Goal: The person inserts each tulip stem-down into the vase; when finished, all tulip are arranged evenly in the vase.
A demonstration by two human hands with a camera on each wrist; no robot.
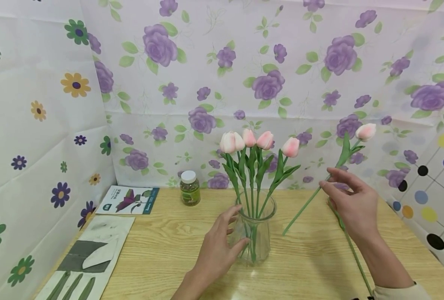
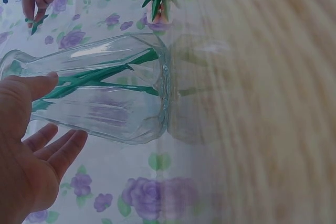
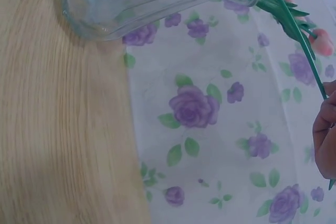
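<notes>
A clear glass vase (image 1: 261, 246) stands on the table with several pale pink tulips (image 1: 265, 140) in it, their green stems crossing inside the glass. My left hand (image 1: 219, 243) is at the vase's left side, fingers loosely spread beside the glass and thumb across its front. In the left wrist view, the thumb of that left hand (image 2: 23, 145) overlaps the vase (image 2: 115, 98). To the right of the vase, my right hand (image 1: 355, 202) pinches a single tulip (image 1: 366, 132) by its stem. The bloom tilts up to the right, and the stem's lower end points down toward the vase.
Another green stem (image 1: 353, 246) lies on the table under my right arm. Behind the vase, to the left, is a jar (image 1: 190, 193) with a white lid. A printed card (image 1: 128, 200) and a sheet with dark shapes (image 1: 83, 254) lie along the left edge. Flowered cloth (image 1: 207, 83) hangs behind.
</notes>
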